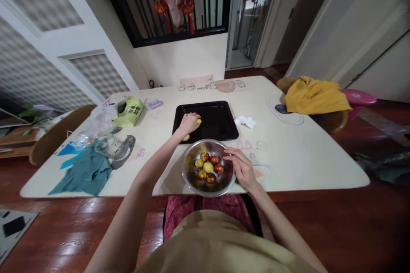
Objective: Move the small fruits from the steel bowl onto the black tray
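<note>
My left hand (pixel 189 123) is over the left part of a black baking tray (pixel 218 121), its fingers closed on a yellow-green jujube (pixel 198 121). Another jujube (pixel 185 137) lies at the tray's near left corner, partly behind my wrist. In front of the tray, close to the table's near edge, stands a shiny metal bowl (pixel 188 179). Inside it are several jujubes, some red-brown and some yellow-green, with a pale one (pixel 208 167) in the middle. My right hand (pixel 242 168) holds the bowl's right rim, with fingertips reaching over the edge.
A crumpled white tissue (pixel 245 121) lies right of the tray. On the table's left are a green box (pixel 130 111), clear plastic bags (pixel 101 119), a clear container (pixel 113 148) and a teal cloth (pixel 86 170). A yellow cloth (pixel 315 96) drapes a chair at right.
</note>
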Tool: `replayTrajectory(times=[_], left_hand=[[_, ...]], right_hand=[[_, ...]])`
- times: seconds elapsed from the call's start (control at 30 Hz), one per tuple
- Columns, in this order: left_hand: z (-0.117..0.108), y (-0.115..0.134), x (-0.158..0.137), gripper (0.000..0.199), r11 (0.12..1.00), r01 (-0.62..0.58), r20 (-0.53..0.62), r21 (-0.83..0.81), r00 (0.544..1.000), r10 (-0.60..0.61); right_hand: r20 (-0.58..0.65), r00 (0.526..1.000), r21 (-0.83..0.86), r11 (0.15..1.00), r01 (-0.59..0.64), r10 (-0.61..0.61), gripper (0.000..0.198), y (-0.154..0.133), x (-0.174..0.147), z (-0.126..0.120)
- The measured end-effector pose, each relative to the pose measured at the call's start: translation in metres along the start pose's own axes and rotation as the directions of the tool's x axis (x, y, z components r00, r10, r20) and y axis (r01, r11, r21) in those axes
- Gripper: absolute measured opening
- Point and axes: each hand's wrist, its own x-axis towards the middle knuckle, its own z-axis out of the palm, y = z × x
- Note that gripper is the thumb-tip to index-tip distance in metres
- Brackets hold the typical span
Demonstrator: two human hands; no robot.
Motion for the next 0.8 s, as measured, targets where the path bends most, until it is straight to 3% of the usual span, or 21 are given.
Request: replayTrajectory(times=[0.3,0.43,0.63,0.8], left_hand=[[0.005,0.009,0.0,0.026,0.996,-0.066,0.027,-0.055,0.997,0.067],[-0.005,0.012,-0.009,0.03,0.986,-0.078,-0.072,-0.146,0.995,0.068],[-0.036,0.031,-0.059,0.033,0.875,-0.286,-0.368,-0.392,0.92,0.136],[-0.048,0.055,-0.114,0.033,0.798,-0.354,-0.396,-0.488,0.904,0.158]], right_hand=[[0.021,0.999,-0.012,0.999,-0.036,0.036,0.045,-0.002,0.001,-0.001],[0.032,0.998,-0.022,0.999,-0.044,0.045,0.047,-0.002,0.002,-0.002],[0.011,0.999,0.011,0.999,-0.042,0.042,0.049,-0.003,0.002,0.001],[-0.005,0.999,0.016,0.999,-0.034,0.034,0.048,-0.003,0.002,0.002]])
